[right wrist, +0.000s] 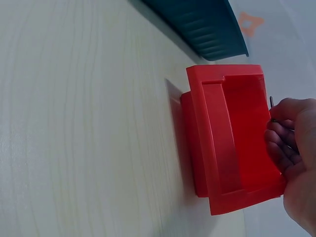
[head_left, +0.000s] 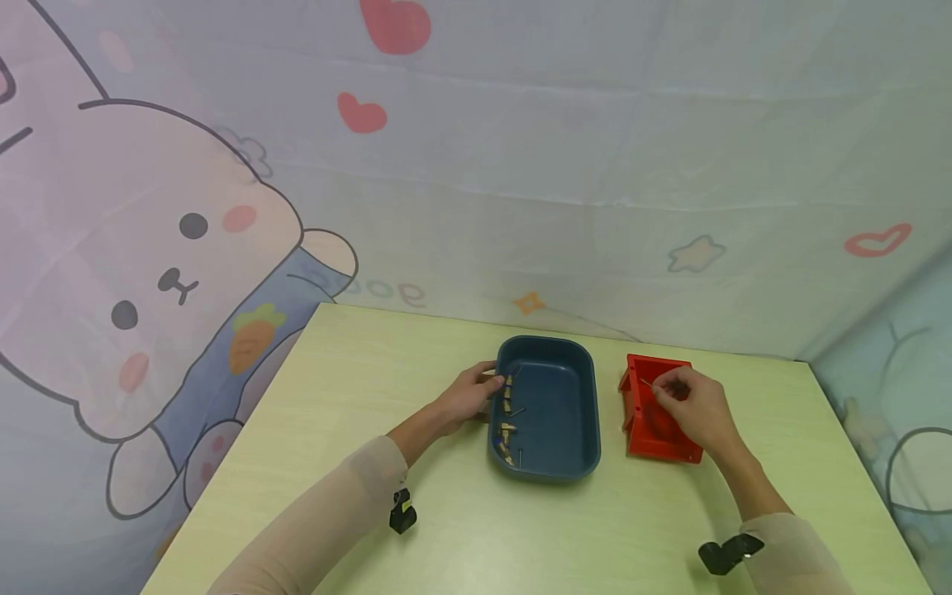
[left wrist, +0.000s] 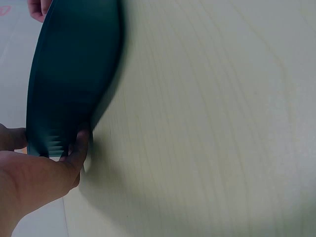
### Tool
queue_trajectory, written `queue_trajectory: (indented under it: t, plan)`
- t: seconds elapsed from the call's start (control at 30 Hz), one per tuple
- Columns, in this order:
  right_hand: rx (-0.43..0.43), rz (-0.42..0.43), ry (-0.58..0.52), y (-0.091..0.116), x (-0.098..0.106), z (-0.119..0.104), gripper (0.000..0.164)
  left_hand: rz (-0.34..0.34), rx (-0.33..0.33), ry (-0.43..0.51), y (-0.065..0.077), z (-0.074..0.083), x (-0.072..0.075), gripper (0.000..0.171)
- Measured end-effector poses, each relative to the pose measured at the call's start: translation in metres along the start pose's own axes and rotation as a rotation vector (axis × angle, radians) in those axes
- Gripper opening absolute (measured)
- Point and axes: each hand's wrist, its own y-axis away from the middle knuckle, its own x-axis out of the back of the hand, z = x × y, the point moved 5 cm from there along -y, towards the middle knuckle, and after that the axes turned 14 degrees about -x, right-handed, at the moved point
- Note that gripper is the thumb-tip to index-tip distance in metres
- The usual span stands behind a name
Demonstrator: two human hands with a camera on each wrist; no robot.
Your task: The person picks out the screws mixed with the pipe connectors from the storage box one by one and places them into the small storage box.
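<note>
On the table stands a dark blue plastic tray [head_left: 556,413] with small brass-coloured fittings [head_left: 507,430] and a few thin metal pins lying along its left side. My left hand [head_left: 470,393] grips the tray's left wall, the thumb over the rim and the fingers on the outside. To the right is a red plastic bin [head_left: 664,450]. Over its opening, my right hand [head_left: 695,406] pinches a thin metal pin [right wrist: 271,101] between thumb and forefinger, the other fingers curled in. The palm hides part of the bin's inside.
The light wood-grain table [head_left: 461,529] meets a printed cloth backdrop [head_left: 521,207] just behind both containers. A gap of bare tabletop separates the tray from the red bin. Small black devices [head_left: 402,511] are strapped at both wrists.
</note>
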Motion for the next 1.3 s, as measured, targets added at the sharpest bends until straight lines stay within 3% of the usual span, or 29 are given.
queue_trajectory:
  t: [0.8,1.3]
  plan:
    - [0.001,0.001,0.073,0.016,-0.006,-0.006,0.006,-0.036,-0.013,-0.017,0.008,-0.002,0.001,0.055]
    - [0.011,0.001,0.063,0.014,-0.008,-0.006,0.006,-0.029,-0.012,-0.021,0.009,-0.001,0.002,0.054]
